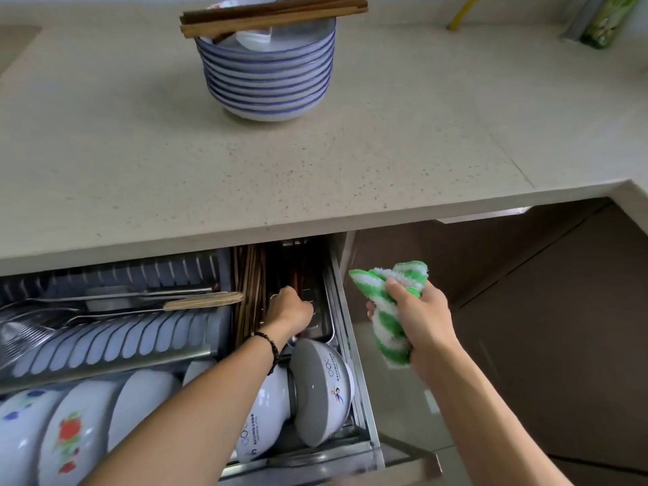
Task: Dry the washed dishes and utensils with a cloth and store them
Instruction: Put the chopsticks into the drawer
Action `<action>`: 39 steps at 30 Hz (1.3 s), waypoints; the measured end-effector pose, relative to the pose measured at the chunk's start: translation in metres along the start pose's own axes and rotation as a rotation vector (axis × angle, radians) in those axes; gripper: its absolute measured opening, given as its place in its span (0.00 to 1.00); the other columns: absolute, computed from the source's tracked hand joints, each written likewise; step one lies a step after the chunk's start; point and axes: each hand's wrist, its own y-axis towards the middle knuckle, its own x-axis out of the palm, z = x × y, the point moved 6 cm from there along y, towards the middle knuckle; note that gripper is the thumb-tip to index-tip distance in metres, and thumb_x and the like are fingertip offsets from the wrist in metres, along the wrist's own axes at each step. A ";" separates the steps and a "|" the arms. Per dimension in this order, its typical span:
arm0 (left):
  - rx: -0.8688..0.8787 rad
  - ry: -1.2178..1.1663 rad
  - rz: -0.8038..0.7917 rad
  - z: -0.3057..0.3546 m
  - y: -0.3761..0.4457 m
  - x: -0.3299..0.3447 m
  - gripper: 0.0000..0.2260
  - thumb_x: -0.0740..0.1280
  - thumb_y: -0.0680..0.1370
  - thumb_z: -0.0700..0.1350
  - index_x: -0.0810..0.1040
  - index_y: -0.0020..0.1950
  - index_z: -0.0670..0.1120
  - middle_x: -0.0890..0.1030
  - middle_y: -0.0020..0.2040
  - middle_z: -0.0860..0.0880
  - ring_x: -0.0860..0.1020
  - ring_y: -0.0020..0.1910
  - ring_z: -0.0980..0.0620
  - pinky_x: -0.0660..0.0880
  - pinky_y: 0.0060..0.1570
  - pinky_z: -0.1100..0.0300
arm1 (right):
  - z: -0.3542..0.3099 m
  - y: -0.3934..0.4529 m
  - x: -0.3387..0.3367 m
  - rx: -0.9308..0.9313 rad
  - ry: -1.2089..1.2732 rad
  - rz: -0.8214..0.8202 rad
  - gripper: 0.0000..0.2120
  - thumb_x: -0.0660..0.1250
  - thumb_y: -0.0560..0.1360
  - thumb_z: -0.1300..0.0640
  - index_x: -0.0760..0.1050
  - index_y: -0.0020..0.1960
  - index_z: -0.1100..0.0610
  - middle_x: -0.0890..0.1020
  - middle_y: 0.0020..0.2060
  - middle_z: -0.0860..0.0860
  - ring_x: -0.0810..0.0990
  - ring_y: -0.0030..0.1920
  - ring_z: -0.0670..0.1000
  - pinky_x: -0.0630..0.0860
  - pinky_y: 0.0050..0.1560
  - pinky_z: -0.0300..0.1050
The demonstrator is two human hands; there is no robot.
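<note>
My right hand (417,317) grips a green-and-white striped cloth (392,306) beside the open drawer. My left hand (289,310) reaches into the drawer's metal utensil tray (324,303), fingers curled down among the brown chopsticks (249,292); what it holds is hidden. On the counter stands a stack of blue-rimmed white bowls (268,73) with wooden chopsticks (273,12) lying across its top.
The pulled-out drawer rack (354,345) holds white bowls (322,387) on edge, ladles and a wooden-handled utensil (203,300). The beige countertop (245,163) overhangs the drawer. Brown cabinet fronts (526,292) lie to the right. A green package (610,19) stands at the far right.
</note>
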 end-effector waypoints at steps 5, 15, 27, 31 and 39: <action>0.136 0.103 0.009 0.010 -0.023 -0.017 0.12 0.64 0.82 0.47 0.76 0.62 0.44 0.77 0.60 0.46 0.78 0.57 0.44 0.76 0.57 0.54 | -0.012 -0.014 0.003 0.015 0.035 -0.042 0.05 0.67 0.79 0.56 0.81 0.53 0.54 0.87 0.45 0.58 0.86 0.47 0.61 0.81 0.55 0.63; 0.426 -0.519 -0.119 0.092 -0.157 -0.112 0.09 0.66 0.82 0.49 0.84 0.52 0.48 0.86 0.48 0.52 0.84 0.50 0.53 0.79 0.51 0.61 | -0.097 -0.090 0.031 0.127 0.268 -0.265 0.17 0.54 0.83 0.54 0.81 0.57 0.59 0.87 0.46 0.56 0.87 0.44 0.53 0.79 0.44 0.45; 0.488 -0.526 0.095 0.151 -0.199 -0.263 0.11 0.65 0.82 0.53 0.73 0.49 0.45 0.76 0.41 0.47 0.75 0.39 0.51 0.73 0.41 0.57 | -0.223 -0.131 0.043 -0.175 -0.134 -0.168 0.08 0.70 0.74 0.57 0.74 0.39 0.59 0.82 0.39 0.55 0.77 0.39 0.54 0.72 0.43 0.48; 0.542 -0.537 0.115 0.168 -0.194 -0.302 0.09 0.69 0.80 0.50 0.73 0.45 0.47 0.74 0.38 0.52 0.73 0.36 0.55 0.70 0.34 0.66 | -0.266 -0.142 0.081 -0.281 -0.175 -0.293 0.24 0.78 0.71 0.52 0.70 0.61 0.53 0.85 0.50 0.53 0.86 0.46 0.48 0.79 0.47 0.41; 0.584 -0.553 -0.031 0.185 -0.152 -0.362 0.05 0.74 0.76 0.43 0.80 0.42 0.46 0.79 0.37 0.52 0.77 0.38 0.55 0.80 0.46 0.51 | -0.313 -0.109 0.130 -0.200 -0.362 -0.186 0.08 0.77 0.73 0.58 0.84 0.43 0.64 0.86 0.36 0.59 0.83 0.33 0.53 0.81 0.40 0.53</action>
